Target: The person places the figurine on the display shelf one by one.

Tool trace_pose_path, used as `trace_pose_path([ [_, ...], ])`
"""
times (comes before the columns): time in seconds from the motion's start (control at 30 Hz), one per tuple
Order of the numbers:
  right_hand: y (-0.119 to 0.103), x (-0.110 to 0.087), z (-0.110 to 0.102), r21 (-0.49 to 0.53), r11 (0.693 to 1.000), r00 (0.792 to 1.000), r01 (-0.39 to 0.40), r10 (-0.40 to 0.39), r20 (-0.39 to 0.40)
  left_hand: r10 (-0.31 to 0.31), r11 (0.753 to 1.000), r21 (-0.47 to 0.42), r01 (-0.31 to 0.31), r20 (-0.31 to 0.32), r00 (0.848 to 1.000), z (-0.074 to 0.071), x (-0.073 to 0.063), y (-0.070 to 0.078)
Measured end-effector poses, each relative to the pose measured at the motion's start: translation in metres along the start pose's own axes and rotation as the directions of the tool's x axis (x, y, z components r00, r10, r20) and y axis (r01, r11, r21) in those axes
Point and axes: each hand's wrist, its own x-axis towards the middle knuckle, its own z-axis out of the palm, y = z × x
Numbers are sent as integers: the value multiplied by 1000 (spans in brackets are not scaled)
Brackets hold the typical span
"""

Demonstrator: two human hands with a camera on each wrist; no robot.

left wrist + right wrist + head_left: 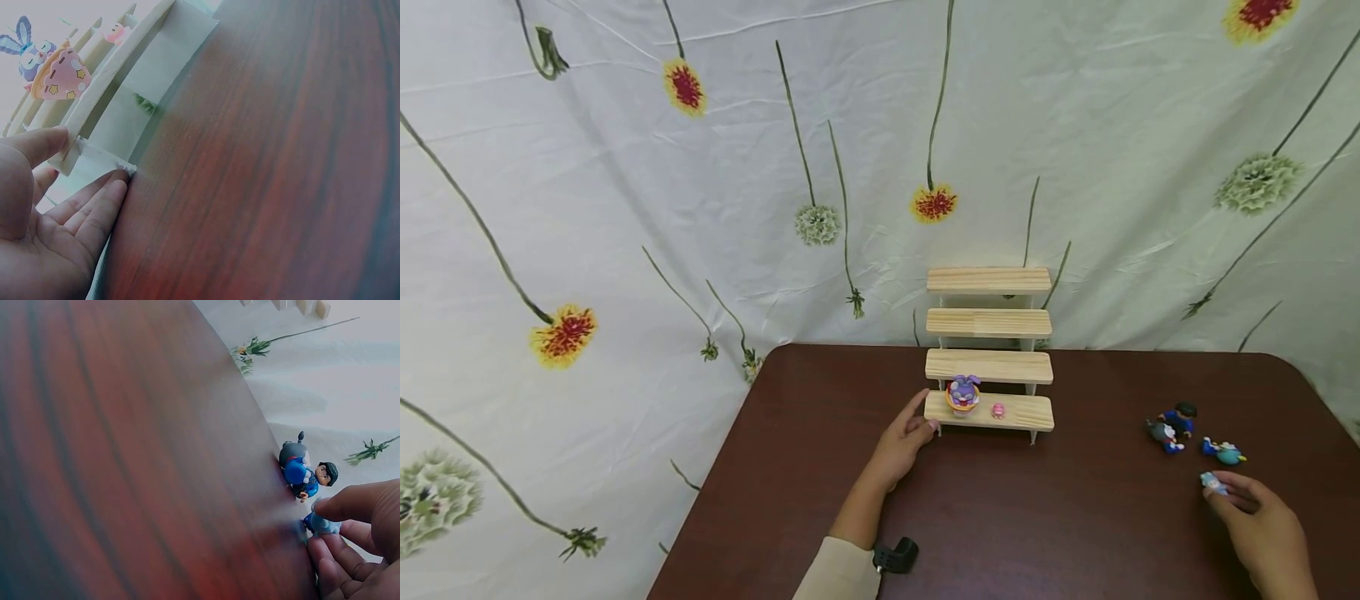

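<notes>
My left hand [898, 450] is at the left end of a stepped wooden display stand [989, 366], its fingers mostly straight, touching the lowest board beside its clear leg [106, 154]. On that board sit a purple rabbit-eared figurine [962, 394] in a pink, star-dotted cone shape and a tiny pink figurine [997, 410]. At the right, my right hand [1262, 517] pinches a small light-blue figurine [1213, 482] between thumb and fingers, low over the table. Part of this figurine is hidden by the fingers.
Beyond my right hand lie a black-haired figurine in blue [1180, 418], a grey figurine [1163, 433] and a teal-and-blue figurine [1225, 452]. The dark wooden table [1045, 517] ends at a flower-printed curtain [865, 150]. A black band [896, 556] is by my left sleeve.
</notes>
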Motion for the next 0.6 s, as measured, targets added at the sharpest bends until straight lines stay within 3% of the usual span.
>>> trace_pose_path([
  [0.37, -9, -3, 2, 51, 998, 999, -29, 30, -25, -4, 1000, 14, 4, 2, 1000, 0, -2, 0],
  [0.6, -13, -8, 2, 47, 997, 997, 56, -54, -45, 2, 1000, 23, -2, -1, 1000, 0, -1, -1],
])
